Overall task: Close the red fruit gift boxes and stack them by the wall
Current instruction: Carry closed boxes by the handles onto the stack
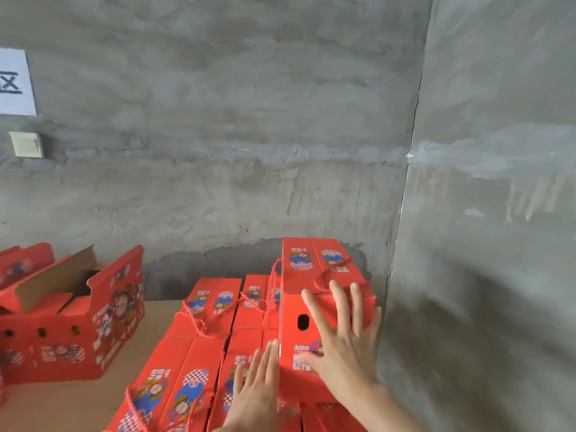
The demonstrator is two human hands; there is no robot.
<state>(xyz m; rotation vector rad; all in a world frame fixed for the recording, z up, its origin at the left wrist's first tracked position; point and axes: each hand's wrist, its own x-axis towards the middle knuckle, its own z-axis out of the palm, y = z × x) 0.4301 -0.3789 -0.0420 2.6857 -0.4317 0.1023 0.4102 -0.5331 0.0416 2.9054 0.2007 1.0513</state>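
One open box (71, 322), flaps up and not yet closed, sits well to the left of your left hand (258, 388), and a layer of closed boxes (193, 363) lies just left of and beneath that hand. Your left hand lies flat, fingers straight, against the side of the top box (311, 269). Your right hand (339, 341), fingers spread and gripping nothing, presses its near face, probably to square it into the wall corner (402, 213) beyond.
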